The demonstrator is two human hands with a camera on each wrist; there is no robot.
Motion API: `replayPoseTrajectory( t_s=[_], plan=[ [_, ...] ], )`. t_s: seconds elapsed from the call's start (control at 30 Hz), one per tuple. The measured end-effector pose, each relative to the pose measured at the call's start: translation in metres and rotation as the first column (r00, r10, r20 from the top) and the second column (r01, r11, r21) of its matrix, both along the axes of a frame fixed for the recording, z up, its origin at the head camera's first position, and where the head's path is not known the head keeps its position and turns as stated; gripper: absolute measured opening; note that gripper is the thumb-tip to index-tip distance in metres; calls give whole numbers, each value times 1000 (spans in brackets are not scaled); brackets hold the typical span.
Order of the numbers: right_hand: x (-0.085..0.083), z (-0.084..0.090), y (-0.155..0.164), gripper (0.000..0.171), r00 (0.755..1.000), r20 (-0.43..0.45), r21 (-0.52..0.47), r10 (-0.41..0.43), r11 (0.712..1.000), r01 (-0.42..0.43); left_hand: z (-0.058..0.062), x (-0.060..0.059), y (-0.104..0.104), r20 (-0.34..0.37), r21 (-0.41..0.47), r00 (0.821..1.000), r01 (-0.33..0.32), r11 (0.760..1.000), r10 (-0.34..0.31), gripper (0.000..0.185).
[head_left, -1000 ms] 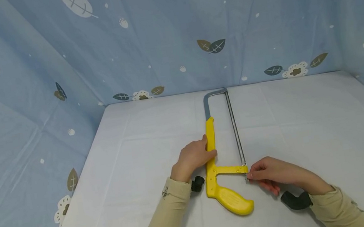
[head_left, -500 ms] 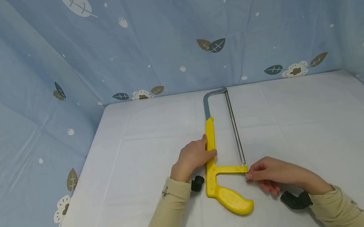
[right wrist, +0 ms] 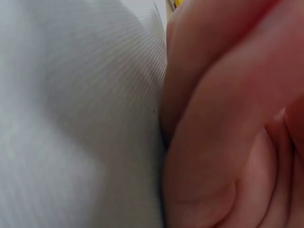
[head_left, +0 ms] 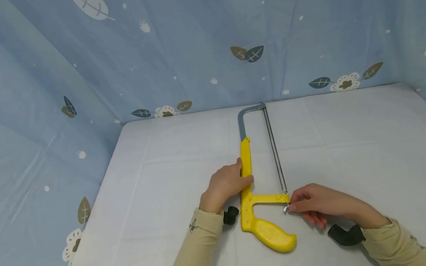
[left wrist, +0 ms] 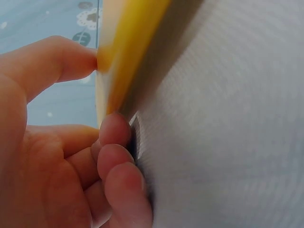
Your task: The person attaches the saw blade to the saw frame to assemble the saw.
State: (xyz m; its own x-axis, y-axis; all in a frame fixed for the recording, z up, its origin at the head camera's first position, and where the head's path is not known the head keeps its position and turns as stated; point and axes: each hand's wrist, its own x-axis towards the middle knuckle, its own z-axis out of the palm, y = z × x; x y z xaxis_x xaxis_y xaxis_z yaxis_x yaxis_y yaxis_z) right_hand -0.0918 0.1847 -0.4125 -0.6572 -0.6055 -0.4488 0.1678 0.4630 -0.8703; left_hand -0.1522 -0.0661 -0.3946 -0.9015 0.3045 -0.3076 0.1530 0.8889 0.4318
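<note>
On the table (head_left: 167,157), left hand (head_left: 223,186) grips the hacksaw (head_left: 247,164); right hand (head_left: 317,204) pinches its wing nut (head_left: 286,208).

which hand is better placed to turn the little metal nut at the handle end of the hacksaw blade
Right. The right hand already pinches the nut at its fingertips, while the left hand grips the yellow frame, probably steadying it.

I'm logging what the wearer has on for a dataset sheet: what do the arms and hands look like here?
Both arms wear long beige sleeves: the left sleeve bears a small dark mark near its cuff, the right sleeve looks plain. A black wrist unit sits at each cuff, one by the left hand and one by the right hand. The hands are bare: no gloves, rings or watch show.
</note>
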Motion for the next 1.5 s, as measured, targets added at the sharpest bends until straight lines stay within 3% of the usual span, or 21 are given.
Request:
replayPoseTrajectory(
  t_s=[0.2,0.83,1.5],
  plan=[
    [0,-1,-2,34,999,-5,39,-35,999,35,0,1,-1,0,7,1000,-3,1000,3,71],
    [-1,1,1,33,1000,17,-31,17,999,-16,-3,0,1,-16,1,1000,-5,1000,5,71],
    [1,-1,4,28,999,22,-16,24,1000,-24,1,2,1,5,20,1000,-13,1000,12,71]
  ],
)
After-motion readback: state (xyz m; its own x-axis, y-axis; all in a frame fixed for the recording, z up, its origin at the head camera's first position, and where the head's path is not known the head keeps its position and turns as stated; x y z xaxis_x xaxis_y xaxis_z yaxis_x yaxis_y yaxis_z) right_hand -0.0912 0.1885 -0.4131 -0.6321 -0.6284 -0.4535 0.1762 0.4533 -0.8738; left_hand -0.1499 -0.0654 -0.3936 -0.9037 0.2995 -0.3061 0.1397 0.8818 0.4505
